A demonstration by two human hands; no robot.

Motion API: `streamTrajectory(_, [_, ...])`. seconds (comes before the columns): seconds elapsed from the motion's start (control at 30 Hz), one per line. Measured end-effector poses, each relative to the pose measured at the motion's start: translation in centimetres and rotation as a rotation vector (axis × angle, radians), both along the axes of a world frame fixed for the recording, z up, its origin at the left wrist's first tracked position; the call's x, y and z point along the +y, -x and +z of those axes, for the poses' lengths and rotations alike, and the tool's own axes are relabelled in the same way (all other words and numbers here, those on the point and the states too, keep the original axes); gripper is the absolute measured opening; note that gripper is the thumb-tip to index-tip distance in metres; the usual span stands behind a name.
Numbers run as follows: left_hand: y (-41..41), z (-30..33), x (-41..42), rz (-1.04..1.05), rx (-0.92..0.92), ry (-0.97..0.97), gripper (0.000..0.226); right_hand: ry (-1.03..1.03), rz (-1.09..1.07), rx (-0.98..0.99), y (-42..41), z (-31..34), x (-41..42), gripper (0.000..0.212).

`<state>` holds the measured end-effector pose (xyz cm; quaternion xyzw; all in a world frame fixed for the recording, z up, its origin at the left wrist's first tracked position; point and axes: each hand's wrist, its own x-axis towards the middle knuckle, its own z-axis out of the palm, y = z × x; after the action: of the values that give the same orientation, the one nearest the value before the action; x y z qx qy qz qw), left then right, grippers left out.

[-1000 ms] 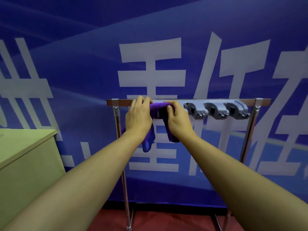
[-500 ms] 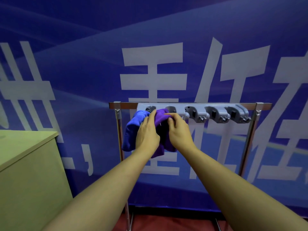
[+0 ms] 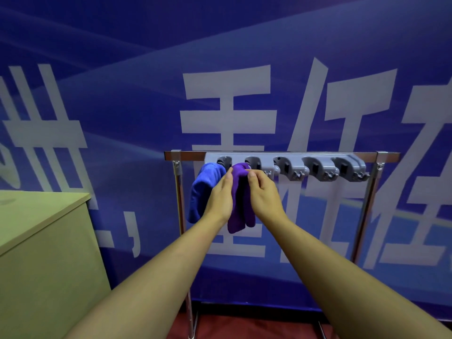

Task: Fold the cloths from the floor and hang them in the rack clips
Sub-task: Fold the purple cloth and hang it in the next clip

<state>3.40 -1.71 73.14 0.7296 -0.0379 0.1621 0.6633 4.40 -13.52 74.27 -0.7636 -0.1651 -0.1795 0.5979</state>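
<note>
A grey clip rail (image 3: 288, 165) with several clips runs along the top bar of a metal rack (image 3: 179, 192). From its leftmost clip hangs a blue cloth (image 3: 203, 192). A folded purple cloth (image 3: 241, 199) hangs at the second clip, its top bunched just below the rail. My left hand (image 3: 220, 196) pinches the purple cloth's top from the left. On its right side, my right hand (image 3: 263, 194) pinches the same bunched top. Whether the clip grips the purple cloth is hidden by my fingers.
Three clips on the right of the rail hold nothing. A light wooden cabinet (image 3: 41, 241) stands at the left. A blue banner (image 3: 122, 94) with white lettering covers the wall behind the rack. Red floor (image 3: 256, 329) shows below.
Both hands have dropped slightly from the top bar and drawn the purple cloth's top together at the second clip. The blue cloth, hidden before behind my left hand, now shows at the leftmost clip.
</note>
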Motion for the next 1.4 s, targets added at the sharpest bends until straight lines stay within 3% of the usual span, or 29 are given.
streamTrajectory(0.4, [1.7, 0.1, 0.5, 0.081, 0.098, -0.191, 0.048, 0.100, 0.017, 0.076, 2.0, -0.5, -0.9, 0.037])
streamTrajectory(0.63, [8.0, 0.1, 0.9, 0.193, 0.155, -0.211, 0.042, 0.123, -0.061, 0.058, 7.7, -1.1, -1.6, 0.044])
streamTrajectory(0.8, [13.0, -2.1, 0.8, 0.136, 0.191, -0.140, 0.029, 0.138, -0.055, 0.108, 12.8, -3.3, -1.8, 0.044])
streamTrajectory(0.93, [16.5, -6.3, 0.6, 0.090, 0.236, -0.126, 0.042, 0.178, -0.036, 0.166, 16.9, -7.4, -2.1, 0.043])
streamTrajectory(1.4, [24.8, -27.3, -1.4, 0.052, 0.403, -0.059, 0.036, 0.305, -0.050, 0.340, 25.0, -27.6, -4.2, 0.035])
